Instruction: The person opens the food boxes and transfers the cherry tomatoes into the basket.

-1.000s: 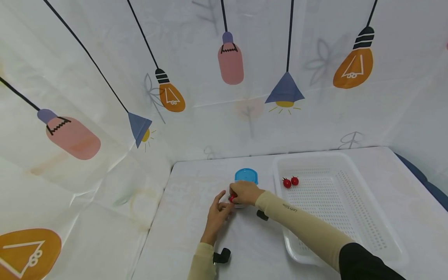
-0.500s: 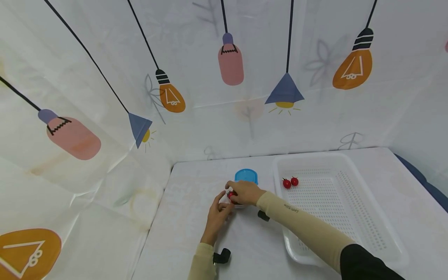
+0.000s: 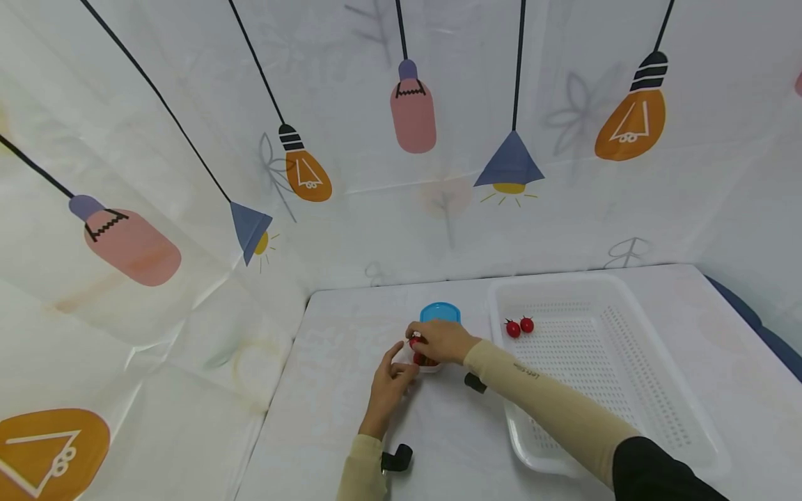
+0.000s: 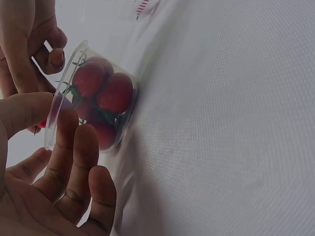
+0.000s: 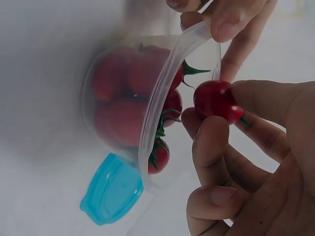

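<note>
A clear plastic container [image 5: 156,104] stands on the white-covered table with several cherry tomatoes [image 4: 115,93] inside. My left hand [image 3: 388,383] holds it by the near left side, the thumb at the rim and the fingers along the outer wall. Between thumb and fingers, my right hand [image 3: 446,341] pinches a red cherry tomato [image 5: 214,100] with a green stem. That tomato is at the container's mouth, above the others. Part of the container is hidden behind the right hand in the head view. Just behind it lies a blue lid [image 3: 440,311].
To the right, a large white perforated basket [image 3: 510,424] takes up much of the table, and my right forearm crosses over it. Two cherry tomatoes [image 3: 513,328] sit in its far left corner. A printed white curtain [image 3: 401,229] closes off the back and left.
My right hand has shifted slightly up and away with the pinched tomato, so more tomatoes show in the container. The left hand has stayed in place.
</note>
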A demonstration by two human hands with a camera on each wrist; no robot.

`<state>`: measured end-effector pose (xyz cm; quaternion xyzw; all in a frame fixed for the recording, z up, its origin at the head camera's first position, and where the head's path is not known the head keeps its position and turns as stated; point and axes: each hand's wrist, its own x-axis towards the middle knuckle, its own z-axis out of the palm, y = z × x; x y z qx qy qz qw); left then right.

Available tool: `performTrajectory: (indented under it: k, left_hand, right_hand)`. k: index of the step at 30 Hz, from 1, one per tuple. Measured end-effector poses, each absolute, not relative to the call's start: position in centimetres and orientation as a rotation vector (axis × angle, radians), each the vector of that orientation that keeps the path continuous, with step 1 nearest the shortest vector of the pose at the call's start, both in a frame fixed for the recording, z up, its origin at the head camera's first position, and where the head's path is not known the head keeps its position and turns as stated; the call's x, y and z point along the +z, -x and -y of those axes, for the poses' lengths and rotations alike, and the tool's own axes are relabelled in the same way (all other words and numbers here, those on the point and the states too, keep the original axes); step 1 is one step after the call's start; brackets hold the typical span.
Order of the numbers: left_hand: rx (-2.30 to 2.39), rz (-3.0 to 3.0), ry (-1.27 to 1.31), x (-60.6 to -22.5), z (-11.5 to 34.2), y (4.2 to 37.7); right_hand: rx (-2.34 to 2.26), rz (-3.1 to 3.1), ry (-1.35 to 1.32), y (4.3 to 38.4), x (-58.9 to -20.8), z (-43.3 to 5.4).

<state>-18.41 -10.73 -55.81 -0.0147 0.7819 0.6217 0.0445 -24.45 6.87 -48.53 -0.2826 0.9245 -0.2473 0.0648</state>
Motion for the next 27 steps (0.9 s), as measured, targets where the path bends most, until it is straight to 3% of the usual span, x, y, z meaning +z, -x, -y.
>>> performTrajectory:
  k: [8,17,27]
  left_hand:
    - [1.858,-2.366,0.037,-53.3,10.4,17.6]
    - [1.871,-2.399,0.047,-56.0,10.9,18.7]
    - [1.844,-2.396,0.085,-56.1,10.8,18.7]
  right_hand:
    - [-0.736,-2.792,0.812,24.8,-48.1,-7.7]
    - [-0.855,-2.810,0.713,25.2,-46.8,-9.5]
    - [-0.988,-2.814,0.695,25.7,-44.6,-12.2]
